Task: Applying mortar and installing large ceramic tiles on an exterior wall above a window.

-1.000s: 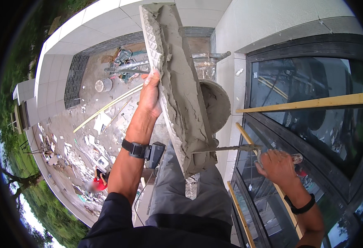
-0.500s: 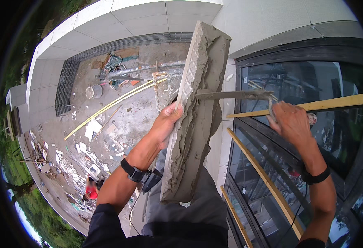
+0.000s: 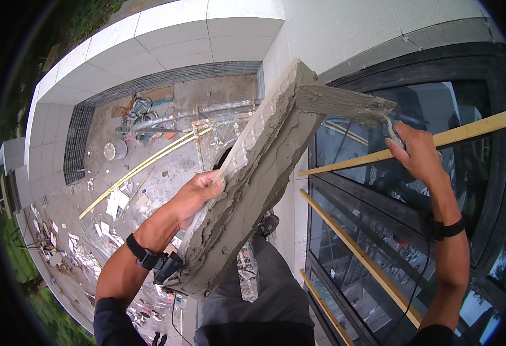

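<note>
The left hand [image 3: 198,193] is closed on the edge of a large stone tile [image 3: 253,179], its back thick with grey mortar [image 3: 276,155], held tilted on edge above the person's legs. The right hand [image 3: 417,153] has its grip clamped on the handle of a trowel [image 3: 345,102], whose mortar-laden blade rests on the tile's upper end. Beside the hand run dark window glass [image 3: 380,219] and yellow wooden battens [image 3: 466,131]. Far below, a round bucket [image 3: 114,150] stands on the littered ground; its contents cannot be told. Since half a second ago the tile has tipped further over and the trowel has risen to its top corner.
</note>
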The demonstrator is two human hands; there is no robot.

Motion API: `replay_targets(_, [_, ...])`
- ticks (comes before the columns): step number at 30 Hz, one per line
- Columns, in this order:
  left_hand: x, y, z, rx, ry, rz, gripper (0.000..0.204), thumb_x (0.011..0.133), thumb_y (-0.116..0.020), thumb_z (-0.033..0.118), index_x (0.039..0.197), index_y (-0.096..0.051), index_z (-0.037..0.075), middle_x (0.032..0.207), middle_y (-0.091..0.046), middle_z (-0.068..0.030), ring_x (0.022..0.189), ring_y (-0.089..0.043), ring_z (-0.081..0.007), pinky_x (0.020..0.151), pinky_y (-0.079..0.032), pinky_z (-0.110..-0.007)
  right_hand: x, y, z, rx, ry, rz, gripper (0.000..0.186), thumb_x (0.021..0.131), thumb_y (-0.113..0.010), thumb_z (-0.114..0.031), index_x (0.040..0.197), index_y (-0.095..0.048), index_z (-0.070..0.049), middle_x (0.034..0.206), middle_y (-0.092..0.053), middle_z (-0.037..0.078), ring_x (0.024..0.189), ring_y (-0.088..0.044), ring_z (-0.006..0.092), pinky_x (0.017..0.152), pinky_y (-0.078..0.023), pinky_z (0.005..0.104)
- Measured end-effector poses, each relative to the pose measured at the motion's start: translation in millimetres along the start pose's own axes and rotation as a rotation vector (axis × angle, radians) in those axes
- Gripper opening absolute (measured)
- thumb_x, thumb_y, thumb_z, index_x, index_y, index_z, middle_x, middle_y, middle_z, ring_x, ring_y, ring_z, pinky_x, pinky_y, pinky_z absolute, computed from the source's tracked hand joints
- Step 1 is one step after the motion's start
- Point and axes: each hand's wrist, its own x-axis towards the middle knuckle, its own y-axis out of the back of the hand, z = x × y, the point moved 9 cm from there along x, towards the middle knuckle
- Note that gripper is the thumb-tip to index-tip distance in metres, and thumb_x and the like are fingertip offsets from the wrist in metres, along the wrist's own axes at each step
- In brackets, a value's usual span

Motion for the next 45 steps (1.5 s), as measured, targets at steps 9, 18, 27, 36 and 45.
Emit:
replay_targets(9, [-3.3, 0.4, -30.0, 0.038, 0.083, -0.174, 0.055, 0.089, -0.065, 0.038, 0.131, -0.054, 0.005, 0.117, -0.062, -0.0008, 0.103, -0.055, -0.0083, 0.094, -0.042, -0.026, -20.3, -77.6, 101.1, 0.667, -0.486, -0.187, 0.036, 0.096, -0.048, -0.031, 0.069, -0.047, -0.008, 0.057, -0.045, 0.0, 0.047, -0.043, 0.0077, 0.043, -0.034, 0.0248])
replay_targets(18, [-9.6, 67.2, -18.3, -0.143, -0.092, 0.122, 0.055, 0.092, -0.06, 0.036, 0.135, -0.046, 0.005, 0.125, -0.059, -0.0061, 0.109, -0.059, -0.0166, 0.098, -0.046, -0.034, -119.1, -197.3, -38.6, 1.393, -0.821, -0.365, 0.02, 0.091, -0.057, -0.023, 0.089, -0.05, -0.005, 0.061, -0.047, 0.0, 0.048, -0.046, 0.0075, 0.043, -0.038, 0.0235])
replay_targets(27, [-53.7, 138.9, 21.3, -0.226, -0.225, 0.46, 0.057, 0.098, -0.048, 0.043, 0.14, -0.04, 0.006, 0.136, -0.051, -0.0072, 0.122, -0.05, -0.0213, 0.104, -0.039, -0.037, -146.4, -396.3, -248.4, 1.992, -0.97, -0.699, 0.02, 0.089, -0.06, -0.019, 0.102, -0.049, -0.009, 0.072, -0.055, 0.004, 0.052, -0.053, 0.0125, 0.047, -0.045, 0.0281])
replay_targets(36, [-66.1, 95.0, 35.4, -0.346, -0.355, 0.466, 0.053, 0.1, -0.042, 0.041, 0.139, -0.042, 0.005, 0.136, -0.051, -0.0088, 0.12, -0.052, -0.0259, 0.103, -0.041, -0.041, -183.5, -374.1, -258.3, 1.905, -1.066, -0.549, 0.037, 0.094, -0.056, -0.028, 0.122, -0.051, -0.007, 0.083, -0.063, 0.01, 0.061, -0.061, 0.0169, 0.054, -0.05, 0.0299])
replay_targets(45, [-84.3, 33.6, 58.0, -0.32, -0.495, 0.451, 0.051, 0.1, -0.04, 0.041, 0.137, -0.045, 0.007, 0.135, -0.053, -0.0085, 0.121, -0.051, -0.0267, 0.105, -0.04, -0.042, -450.2, -387.3, -108.1, 1.127, -1.221, -0.295, 0.043, 0.083, -0.059, -0.032, 0.115, -0.06, -0.003, 0.082, -0.069, 0.018, 0.076, -0.068, 0.0317, 0.074, -0.052, 0.0409])
